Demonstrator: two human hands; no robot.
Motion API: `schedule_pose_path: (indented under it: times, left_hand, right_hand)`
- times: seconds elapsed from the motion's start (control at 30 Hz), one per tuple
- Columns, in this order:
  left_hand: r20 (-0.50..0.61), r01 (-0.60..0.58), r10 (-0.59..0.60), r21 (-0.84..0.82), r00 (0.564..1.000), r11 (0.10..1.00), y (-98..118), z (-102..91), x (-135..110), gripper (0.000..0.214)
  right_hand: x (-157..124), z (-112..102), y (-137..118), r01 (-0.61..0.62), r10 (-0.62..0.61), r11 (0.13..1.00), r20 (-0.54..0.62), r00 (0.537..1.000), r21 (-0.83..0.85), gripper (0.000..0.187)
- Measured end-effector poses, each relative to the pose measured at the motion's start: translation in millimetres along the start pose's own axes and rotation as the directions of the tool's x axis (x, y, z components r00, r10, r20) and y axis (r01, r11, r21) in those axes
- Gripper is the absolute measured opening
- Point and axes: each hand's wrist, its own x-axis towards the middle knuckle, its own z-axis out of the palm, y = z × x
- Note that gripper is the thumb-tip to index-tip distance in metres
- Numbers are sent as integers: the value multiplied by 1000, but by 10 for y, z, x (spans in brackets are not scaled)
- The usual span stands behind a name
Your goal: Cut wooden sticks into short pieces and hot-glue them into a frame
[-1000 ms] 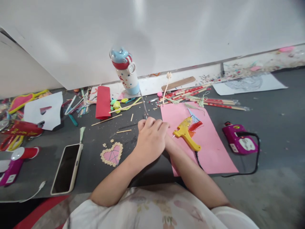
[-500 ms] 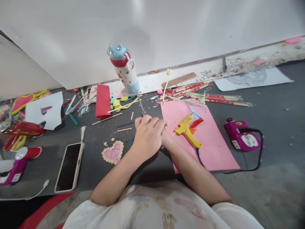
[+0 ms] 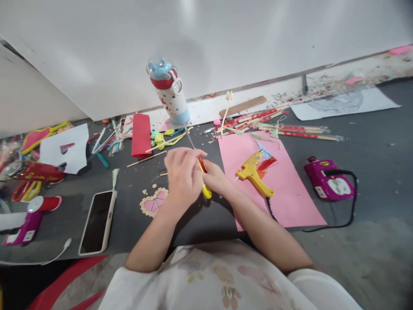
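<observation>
A screwdriver [image 3: 207, 192] with a yellow and red handle lies between my hands, its thin metal shaft pointing away toward the bottle. My right hand [image 3: 217, 177] is closed around the handle from the right. Over the handle's left side curl the fingers of my left hand [image 3: 183, 175], slightly blurred; its fingertips are partly hidden. Below my left wrist sits a heart-shaped pink piece [image 3: 154, 202] edged with small beige bits, partly covered by the forearm. To the right, a yellow glue gun [image 3: 256, 174] rests on pink paper [image 3: 287, 206], near my right wrist.
A white and blue bottle [image 3: 172, 97] stands behind my hands. Wrapped sticks [image 3: 254, 118] lie at the back right, and a purple power adapter [image 3: 329, 181] with a cord sits farther right. On the left are a phone [image 3: 97, 221], a red can [image 3: 37, 171] and a red folded paper [image 3: 141, 135].
My left hand has lifted and turned leftward off the right hand, uncovering the screwdriver's yellow and red handle. The view has shifted slightly.
</observation>
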Motion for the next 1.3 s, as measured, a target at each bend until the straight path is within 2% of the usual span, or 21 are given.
schedule_pose_path:
  times: [0.1, 0.17, 0.3, 0.4, 0.53, 0.73, 1.03, 1.3]
  left_hand:
    - [-213, 118, -81, 167, 974, 979, -260, -55, -19, 18]
    - [-272, 148, -79, 246, 959, 958, -411, -55, -30, 18]
    - [-236, 95, -31, 264, 971, 960, -576, -11, -81, 21]
    - [-245, 115, -61, 213, 968, 970, -619, 12, -135, 19]
    - [-283, 155, -110, 143, 953, 977, -652, 19, -177, 14]
    - [-266, 170, -146, 67, 953, 983, -631, 26, -169, 16]
    - [-215, 216, -192, 97, 958, 971, -559, -11, -165, 21]
    - [-178, 168, -149, 95, 973, 981, -568, -35, -182, 20]
  right_hand:
    - [-8, -12, -26, -61, 56, 997, 108, 993, 40, 18]
    - [-17, -9, -30, -38, 35, 999, 101, 994, 31, 19]
    - [-40, -8, -10, 67, -68, 998, 65, 996, 14, 18]
    - [-63, -31, -13, 106, -106, 994, 62, 992, -1, 20]
    - [-95, -78, -61, 105, -101, 993, 65, 993, -49, 24]
    - [-106, -112, -79, 77, -71, 988, 44, 996, -134, 27]
    - [-128, -114, -79, 87, -83, 977, 32, 996, -192, 35]
    - [-126, -100, -62, 110, -105, 976, 36, 994, -188, 33]
